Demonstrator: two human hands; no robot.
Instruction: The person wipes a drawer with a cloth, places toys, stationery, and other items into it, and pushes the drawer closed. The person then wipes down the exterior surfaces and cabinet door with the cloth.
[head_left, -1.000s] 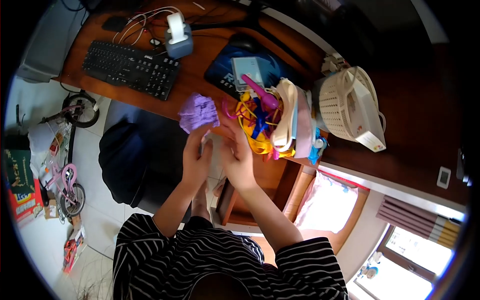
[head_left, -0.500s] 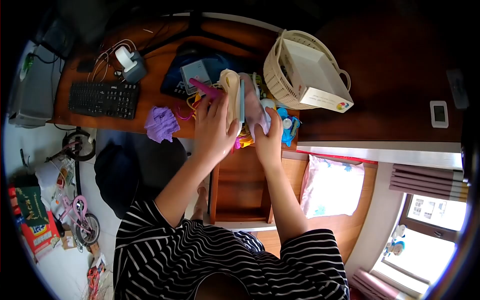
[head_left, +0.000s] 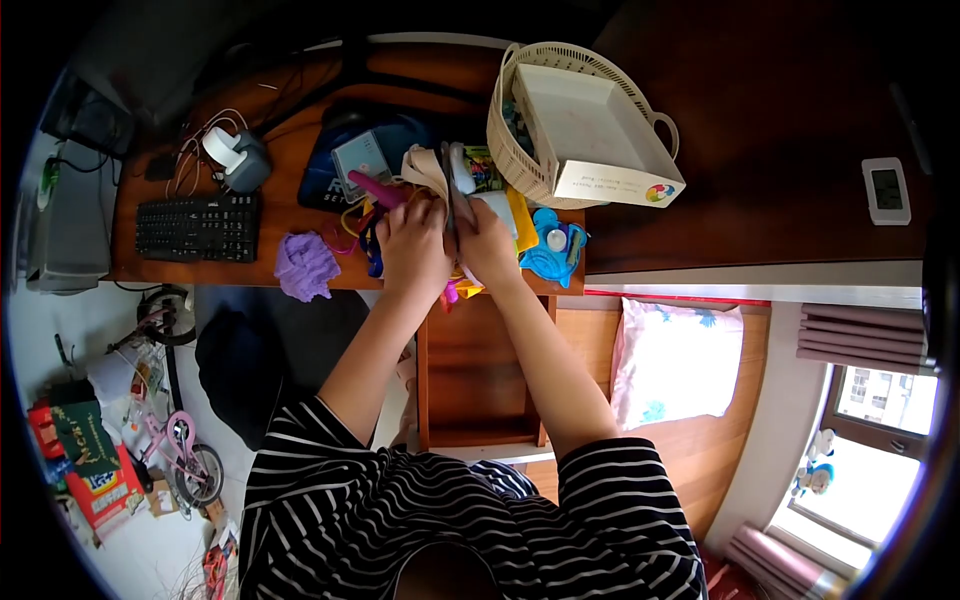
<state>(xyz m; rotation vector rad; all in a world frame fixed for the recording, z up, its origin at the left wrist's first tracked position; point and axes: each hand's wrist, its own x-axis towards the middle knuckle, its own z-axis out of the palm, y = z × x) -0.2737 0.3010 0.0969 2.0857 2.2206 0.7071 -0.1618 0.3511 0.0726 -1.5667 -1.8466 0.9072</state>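
Observation:
My left hand is closed, knuckles up, over a small heap at the desk's front edge. A cream cloth band rises from its grip. My right hand presses against it, closed on a greyish-mauve cloth strip; both sets of fingertips are hidden. A magenta object pokes out left of my left hand. Beside my right hand lie yellow material and a blue plastic toy. A crumpled purple cloth rests farther left on the edge.
Behind the heap stands a cream basket with a white box lid in it. A keyboard, a charger block and a dark blue bag are on the desk. An open drawer juts out below my hands.
My hands have come together, narrowing the gap between them. The cream band and mauve strip are now bunched between them. A light-blue flat edge no longer shows there. The view has shifted slightly.

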